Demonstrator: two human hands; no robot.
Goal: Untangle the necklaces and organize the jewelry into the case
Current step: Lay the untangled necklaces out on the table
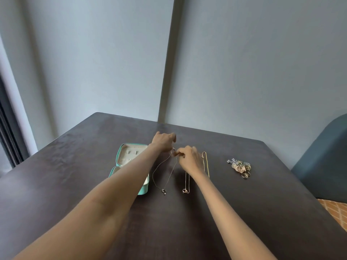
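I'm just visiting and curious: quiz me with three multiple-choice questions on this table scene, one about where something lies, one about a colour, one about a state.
1. Where does the pile of rings and brooches lie?
A. inside the case
B. on the table, to the right of the necklaces
C. in the left hand

2. What colour is the outside of the jewelry case?
A. red
B. black
C. turquoise

3. What state is the case in?
A. open, its pale lining showing
B. zipped shut
C. upside down

Answers: 1 B, the pile sits alone on the dark table, past the gold chain. 2 C, its rim and walls are turquoise. 3 A, the lid lies back and the cream padding shows.
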